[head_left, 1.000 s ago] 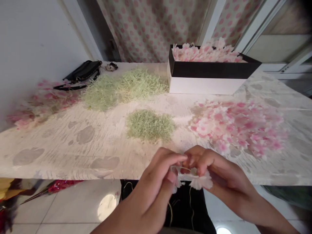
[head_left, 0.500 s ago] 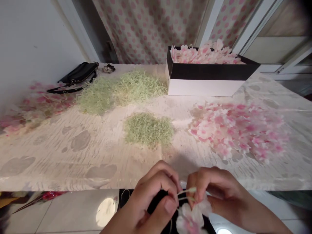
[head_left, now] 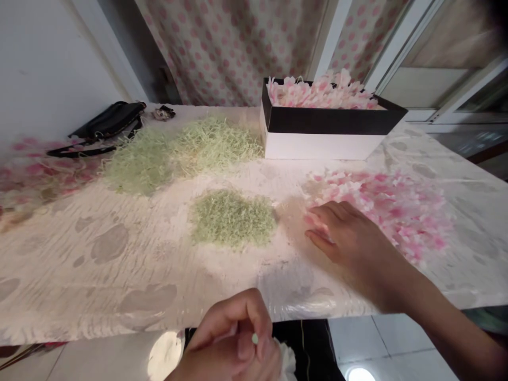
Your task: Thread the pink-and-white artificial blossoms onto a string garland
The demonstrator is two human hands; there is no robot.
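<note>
My left hand [head_left: 238, 338] is closed at the table's front edge, pinching an artificial flower [head_left: 288, 362]. Its pale green stem end pokes out between thumb and forefinger, and white petals show below the fingers. Over the left side of a pile of pink and white artificial flowers [head_left: 413, 211] is my right hand [head_left: 345, 238]. The thumb and fingers there are apart, with pink petals between and behind them. A small heap of short green stem pieces [head_left: 234, 218] lies to the left of that hand.
Behind stands a white box with a black rim [head_left: 329, 121], full of pink flowers. Two tangled light green heaps [head_left: 214, 143] lie left of it. Farther left are a black bag [head_left: 111, 119] and more pink flowers [head_left: 43, 169]. A patterned cloth [head_left: 151, 264] covers the table.
My right hand has left the flower held near my lap and moved up and forward to the pink pile. My left hand keeps the flower. The view has shifted slightly.
</note>
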